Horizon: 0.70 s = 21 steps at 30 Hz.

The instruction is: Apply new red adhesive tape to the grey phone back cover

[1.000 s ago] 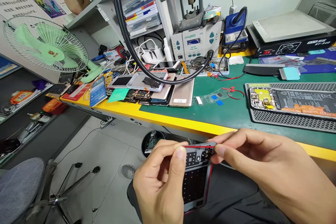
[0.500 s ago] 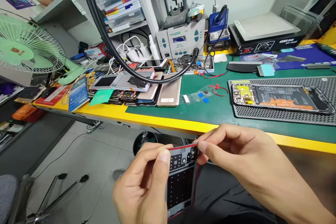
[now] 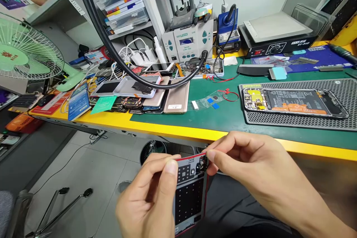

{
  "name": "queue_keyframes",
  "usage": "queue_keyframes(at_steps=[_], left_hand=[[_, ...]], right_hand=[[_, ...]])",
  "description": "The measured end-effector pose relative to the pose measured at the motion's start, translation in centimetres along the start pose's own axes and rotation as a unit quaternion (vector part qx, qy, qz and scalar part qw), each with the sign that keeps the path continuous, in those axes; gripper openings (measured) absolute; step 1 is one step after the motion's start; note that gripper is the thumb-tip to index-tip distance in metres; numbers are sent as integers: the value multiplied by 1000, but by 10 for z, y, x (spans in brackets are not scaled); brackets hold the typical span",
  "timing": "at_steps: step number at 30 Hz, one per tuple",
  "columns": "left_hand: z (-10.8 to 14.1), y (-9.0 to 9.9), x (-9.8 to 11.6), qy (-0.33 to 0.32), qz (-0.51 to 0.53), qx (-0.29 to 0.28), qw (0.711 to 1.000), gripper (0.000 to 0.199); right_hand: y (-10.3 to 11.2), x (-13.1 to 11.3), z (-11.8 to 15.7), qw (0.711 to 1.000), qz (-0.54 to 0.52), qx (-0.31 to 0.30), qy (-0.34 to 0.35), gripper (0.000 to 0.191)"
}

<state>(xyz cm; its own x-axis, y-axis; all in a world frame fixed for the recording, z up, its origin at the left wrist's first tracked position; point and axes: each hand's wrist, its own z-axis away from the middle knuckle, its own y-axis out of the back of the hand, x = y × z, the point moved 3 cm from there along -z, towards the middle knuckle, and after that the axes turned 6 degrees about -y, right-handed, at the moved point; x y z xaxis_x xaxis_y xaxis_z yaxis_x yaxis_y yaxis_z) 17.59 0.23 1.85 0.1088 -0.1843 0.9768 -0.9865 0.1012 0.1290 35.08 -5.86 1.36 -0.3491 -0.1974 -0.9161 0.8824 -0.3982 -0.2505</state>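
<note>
A phone back cover (image 3: 189,195) with a red edge hangs between my hands over my lap, its grey and black inner side facing me. My left hand (image 3: 152,193) pinches its top left edge between thumb and fingers. At the top right corner, beside the dark camera opening (image 3: 202,164), the thumb and fingertips of my right hand (image 3: 240,156) are closed on the cover. Fingers behind the panel are partly hidden. Beyond my right hand, an opened phone (image 3: 295,103) with a black battery lies on a perforated grey mat (image 3: 279,119).
The yellow bench edge (image 3: 156,131) runs just beyond my hands. Stacked phones (image 3: 176,98), a hot-air station (image 3: 186,41) with a looping black hose (image 3: 122,65), and a heating plate (image 3: 279,46) stand on the bench. A green fan (image 3: 28,52) is at left, a bin (image 3: 153,149) below.
The view has shifted slightly, so the bench items sit a little further left. Both hands keep their hold on the back cover, with hardly any other movement.
</note>
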Motion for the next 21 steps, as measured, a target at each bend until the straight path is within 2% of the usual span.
queue_keyframes(at_steps=[8, 21], left_hand=[[-2, -2, -5, -27, 5, 17, 999, 24], [-1, -4, -5, -17, 16, 17, 1000, 26]], right_hand=[[-1, -1, 0, 1000, 16, 10, 6, 22], [-1, -1, -1, 999, 26, 19, 5, 22]])
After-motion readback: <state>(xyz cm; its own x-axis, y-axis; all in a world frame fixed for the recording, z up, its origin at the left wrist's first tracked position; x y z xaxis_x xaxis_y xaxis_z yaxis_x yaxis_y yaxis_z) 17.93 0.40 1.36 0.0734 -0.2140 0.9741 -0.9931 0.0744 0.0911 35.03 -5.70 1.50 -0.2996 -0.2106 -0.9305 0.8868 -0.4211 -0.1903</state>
